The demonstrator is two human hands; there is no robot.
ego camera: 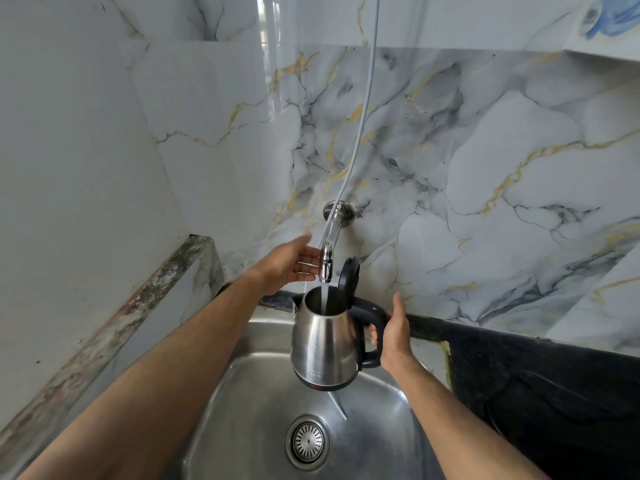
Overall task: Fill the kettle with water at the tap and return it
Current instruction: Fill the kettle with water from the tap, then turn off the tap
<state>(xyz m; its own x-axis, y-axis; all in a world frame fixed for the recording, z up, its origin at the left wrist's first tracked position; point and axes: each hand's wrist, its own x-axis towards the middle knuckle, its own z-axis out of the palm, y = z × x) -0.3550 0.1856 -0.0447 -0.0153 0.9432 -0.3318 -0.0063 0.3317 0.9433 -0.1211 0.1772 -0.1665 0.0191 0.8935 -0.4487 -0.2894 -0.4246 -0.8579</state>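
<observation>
Right hand [394, 336] gripping kettle [323, 341] handle over sink [249, 393], left hand [294, 263] spread, fingertips at tap [326, 263]

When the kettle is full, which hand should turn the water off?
Probably the left hand. It is open right beside the tap, fingers almost touching it. The right hand is busy gripping the handle of the kettle under the running water.
</observation>
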